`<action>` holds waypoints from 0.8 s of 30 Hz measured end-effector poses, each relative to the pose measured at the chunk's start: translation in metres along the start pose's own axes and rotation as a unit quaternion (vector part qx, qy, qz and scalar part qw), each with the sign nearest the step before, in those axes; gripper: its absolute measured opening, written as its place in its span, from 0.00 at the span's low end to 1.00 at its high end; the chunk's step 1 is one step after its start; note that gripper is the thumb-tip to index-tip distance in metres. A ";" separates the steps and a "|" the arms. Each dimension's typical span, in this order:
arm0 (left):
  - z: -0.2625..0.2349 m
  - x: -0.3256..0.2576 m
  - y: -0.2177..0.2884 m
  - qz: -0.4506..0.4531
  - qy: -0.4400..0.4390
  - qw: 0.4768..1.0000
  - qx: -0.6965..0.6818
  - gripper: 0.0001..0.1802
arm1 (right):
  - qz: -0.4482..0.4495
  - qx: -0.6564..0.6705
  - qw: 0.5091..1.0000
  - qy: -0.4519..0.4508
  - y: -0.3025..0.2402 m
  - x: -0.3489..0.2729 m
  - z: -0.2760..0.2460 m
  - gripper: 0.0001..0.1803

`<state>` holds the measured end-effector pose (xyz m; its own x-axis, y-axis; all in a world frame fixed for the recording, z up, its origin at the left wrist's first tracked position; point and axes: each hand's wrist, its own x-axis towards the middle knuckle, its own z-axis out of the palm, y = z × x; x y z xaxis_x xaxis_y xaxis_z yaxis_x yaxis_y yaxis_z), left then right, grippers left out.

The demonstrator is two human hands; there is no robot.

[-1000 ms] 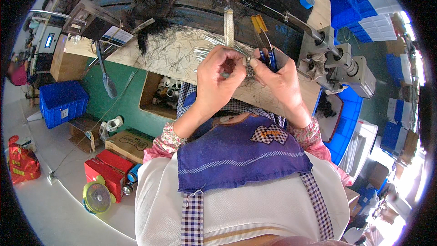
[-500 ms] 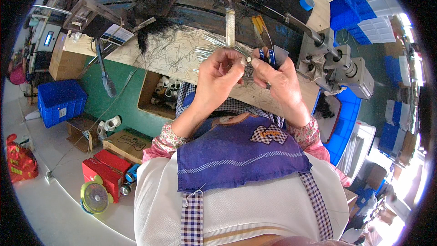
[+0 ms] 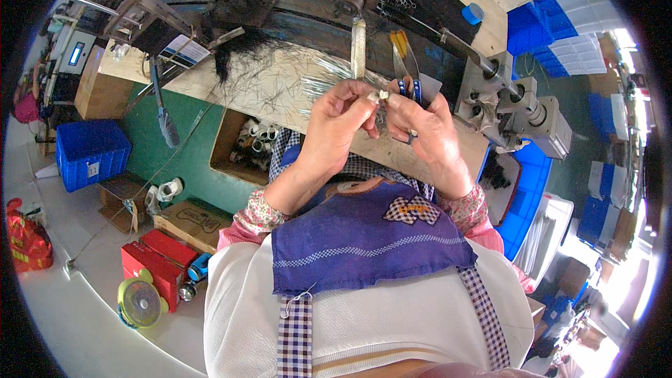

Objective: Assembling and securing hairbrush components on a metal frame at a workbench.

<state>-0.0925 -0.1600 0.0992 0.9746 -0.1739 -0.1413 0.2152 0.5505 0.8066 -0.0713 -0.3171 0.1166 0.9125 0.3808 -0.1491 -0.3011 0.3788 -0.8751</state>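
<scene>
In front of my chest, over the bench edge, my two hands meet at the fingertips. My left hand (image 3: pixel 337 126) is closed, its thumb and forefinger pinching a small whitish piece (image 3: pixel 383 95) whose kind is too small to tell. From the other side, the thumb and forefinger of my right hand (image 3: pixel 428 128) pinch at the same piece. Beside my right fingers stands a scissors-like tool (image 3: pixel 418 92) with blue, white-dotted parts and yellow above; I cannot tell whether that hand holds it. A dark ring shows at my right fingers. Thin metal wires (image 3: pixel 323 85) lie beyond my left hand.
A dark metal machine (image 3: pixel 294 10) spans the bench behind my hands, with a pale upright strip (image 3: pixel 358 49) hanging from it. Dark bristles (image 3: pixel 241 56) litter the wooden top (image 3: pixel 157 73). At right are a clamp-like metal fixture (image 3: pixel 539 115) and a blue tray (image 3: pixel 526 192).
My hands stay together in nearly the same place, with the fingers shifting slightly. The whitish piece shows more plainly between the fingertips. The whole view has moved a little.
</scene>
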 end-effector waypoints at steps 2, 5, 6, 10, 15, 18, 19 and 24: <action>0.000 -0.002 0.000 0.017 0.015 0.999 -0.035 0.06 | -0.003 0.004 1.000 -0.012 -0.001 -0.001 0.002 0.05; -0.006 0.002 0.001 0.035 0.036 0.998 -0.043 0.06 | 0.007 0.023 1.000 0.010 -0.004 0.001 0.004 0.04; -0.007 0.003 0.002 0.035 0.036 0.998 -0.044 0.06 | -0.005 0.014 1.000 0.022 -0.004 0.001 0.004 0.04; -0.008 0.002 0.005 0.038 0.051 0.996 -0.061 0.06 | -0.013 0.032 0.999 0.011 -0.005 0.002 0.001 0.06; -0.010 0.001 0.006 0.038 0.048 0.996 -0.070 0.07 | -0.006 0.139 0.990 -0.027 0.000 0.005 -0.004 0.08; -0.012 -0.002 0.008 0.039 0.065 0.994 -0.080 0.07 | -0.027 0.059 0.998 0.010 -0.008 0.002 0.009 0.09; -0.013 -0.002 0.009 0.036 0.072 0.993 -0.081 0.08 | -0.026 0.032 0.999 0.010 -0.011 0.002 0.014 0.10; -0.023 -0.004 0.014 0.044 0.089 0.992 -0.079 0.08 | -0.013 -0.035 0.999 -0.009 -0.008 0.007 0.014 0.13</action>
<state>-0.0921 -0.1334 0.0978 0.9825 0.0197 -0.1853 0.1226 0.6801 0.7228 -0.0663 -0.3054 0.1290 0.9145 0.3873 -0.1170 -0.2557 0.3292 -0.9090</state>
